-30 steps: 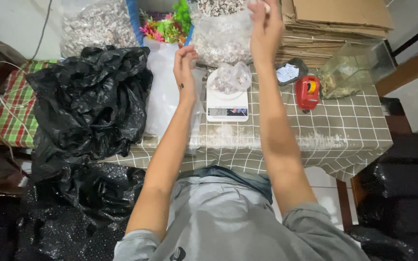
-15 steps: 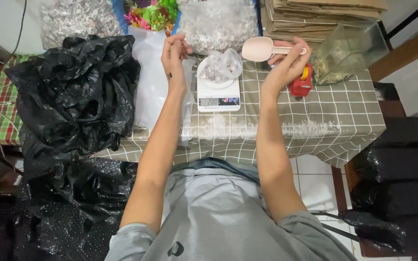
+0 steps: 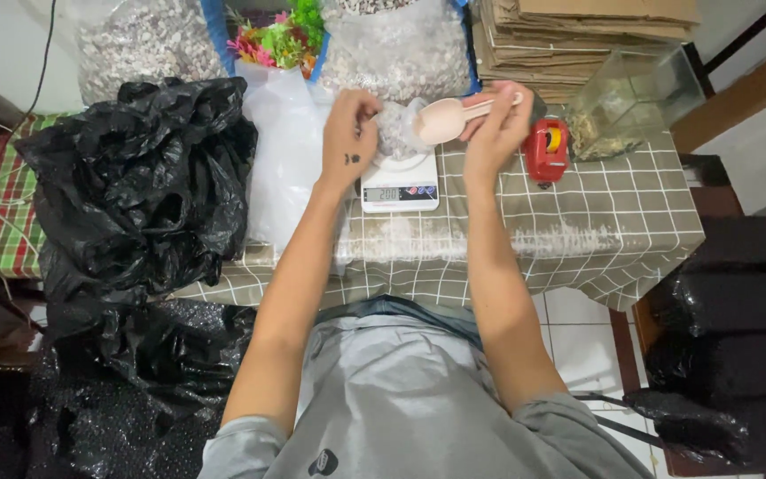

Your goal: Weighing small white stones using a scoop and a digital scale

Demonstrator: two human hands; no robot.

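Observation:
A white digital kitchen scale (image 3: 399,184) sits on the checked tablecloth (image 3: 596,213). On it stands a small clear plastic bag of pale pebbles (image 3: 394,131). My left hand (image 3: 350,135) pinches the bag's rim at its left side. My right hand (image 3: 496,129) grips the handle of a pale pink plastic scoop (image 3: 443,120), whose bowl hangs over the bag's mouth.
Black plastic bags (image 3: 139,191) are heaped at the left. Large clear bags of pebbles (image 3: 392,49) and colourful artificial plants (image 3: 284,40) stand behind. At the right are a red tape dispenser (image 3: 546,149), a clear container (image 3: 631,98) and stacked cardboard (image 3: 578,35).
My right hand came down from the far bag with the scoop and moved left, bringing it over the small bag on the scale. My left hand stayed on the bag.

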